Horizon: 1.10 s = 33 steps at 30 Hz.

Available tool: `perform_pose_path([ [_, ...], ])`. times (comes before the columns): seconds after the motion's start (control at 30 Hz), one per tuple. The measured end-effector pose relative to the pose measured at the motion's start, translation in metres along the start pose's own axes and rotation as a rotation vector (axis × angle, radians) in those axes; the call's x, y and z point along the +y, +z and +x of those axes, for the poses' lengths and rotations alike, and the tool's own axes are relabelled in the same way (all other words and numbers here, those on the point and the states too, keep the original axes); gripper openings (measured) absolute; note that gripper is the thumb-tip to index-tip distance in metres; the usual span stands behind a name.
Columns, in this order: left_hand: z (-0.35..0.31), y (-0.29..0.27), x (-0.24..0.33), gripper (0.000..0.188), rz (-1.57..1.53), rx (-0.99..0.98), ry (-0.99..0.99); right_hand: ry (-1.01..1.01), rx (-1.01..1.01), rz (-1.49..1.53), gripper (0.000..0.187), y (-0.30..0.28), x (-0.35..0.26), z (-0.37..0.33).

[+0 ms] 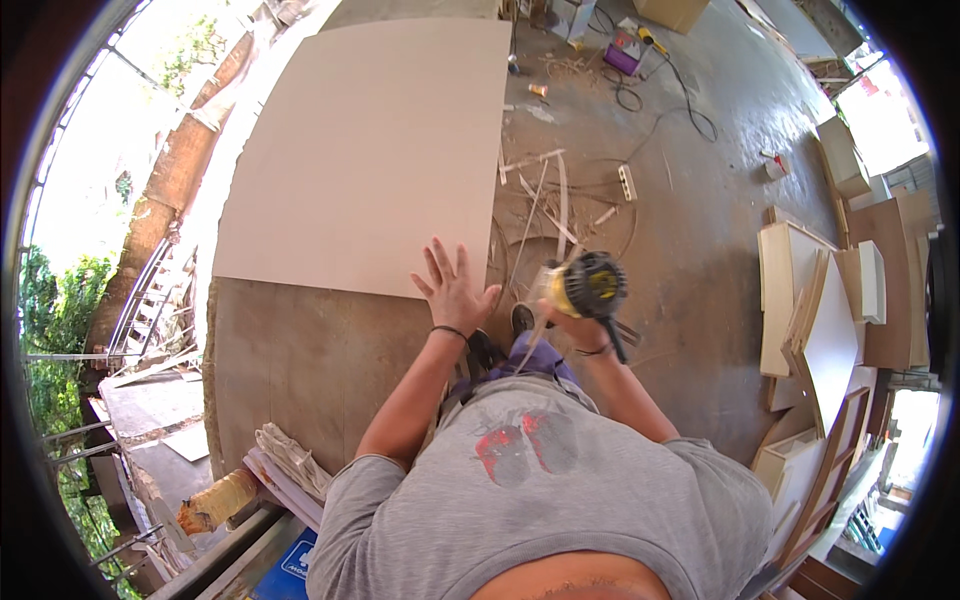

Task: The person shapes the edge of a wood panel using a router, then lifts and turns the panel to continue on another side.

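A large pale board (370,150) lies flat on a brown work surface (310,350). At the board's near right corner is my left hand (456,298), fingers spread, over the edge; whether it presses down is hard to tell. My right hand (574,324) is wrapped round a yellow and black trim router (592,284), held just right of the board and apart from it. The router's black round end faces up, its cord hangs beside my wrist, and its lower part is blurred. A thin pale strip runs down below it toward my waist.
Thin offcut strips (562,190) and a white power strip (627,183) lie on the floor right of the board. Farther off are a purple box (624,55), a yellow-handled tool and black cords. Stacked panels (822,320) stand at the right; rolled material (220,500) sits near left.
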<state>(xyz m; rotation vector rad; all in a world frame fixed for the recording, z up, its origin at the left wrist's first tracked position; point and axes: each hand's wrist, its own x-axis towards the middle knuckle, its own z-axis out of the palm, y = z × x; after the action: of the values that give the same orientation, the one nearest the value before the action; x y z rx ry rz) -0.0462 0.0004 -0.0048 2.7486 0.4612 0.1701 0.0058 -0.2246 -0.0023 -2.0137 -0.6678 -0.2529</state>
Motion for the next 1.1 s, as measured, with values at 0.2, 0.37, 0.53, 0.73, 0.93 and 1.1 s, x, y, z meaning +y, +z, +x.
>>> perform_pose_path([
  [0.2,0.003,0.007,-0.002,0.078,0.105,-0.126,0.055,0.289,0.307,0.108,0.055,-0.070,0.005,0.007],
  [0.37,-0.036,-0.027,-0.056,0.072,0.084,-0.201,0.116,0.226,0.505,0.106,0.051,-0.092,0.007,0.006],
  [0.53,-0.085,-0.076,-0.163,0.077,0.096,-0.304,0.219,0.316,0.554,0.163,0.049,-0.099,0.030,-0.003],
  [0.73,-0.099,-0.168,-0.278,0.085,0.351,-0.488,-0.135,0.311,0.569,0.129,0.047,-0.102,0.033,0.011],
  [0.93,-0.093,-0.151,-0.357,0.084,0.507,0.020,-0.977,0.289,0.562,0.172,0.047,-0.105,0.031,0.023],
  [1.1,-0.060,-0.074,-0.294,0.099,-0.276,0.408,-1.235,0.305,0.578,0.133,0.047,-0.114,0.025,0.018],
])
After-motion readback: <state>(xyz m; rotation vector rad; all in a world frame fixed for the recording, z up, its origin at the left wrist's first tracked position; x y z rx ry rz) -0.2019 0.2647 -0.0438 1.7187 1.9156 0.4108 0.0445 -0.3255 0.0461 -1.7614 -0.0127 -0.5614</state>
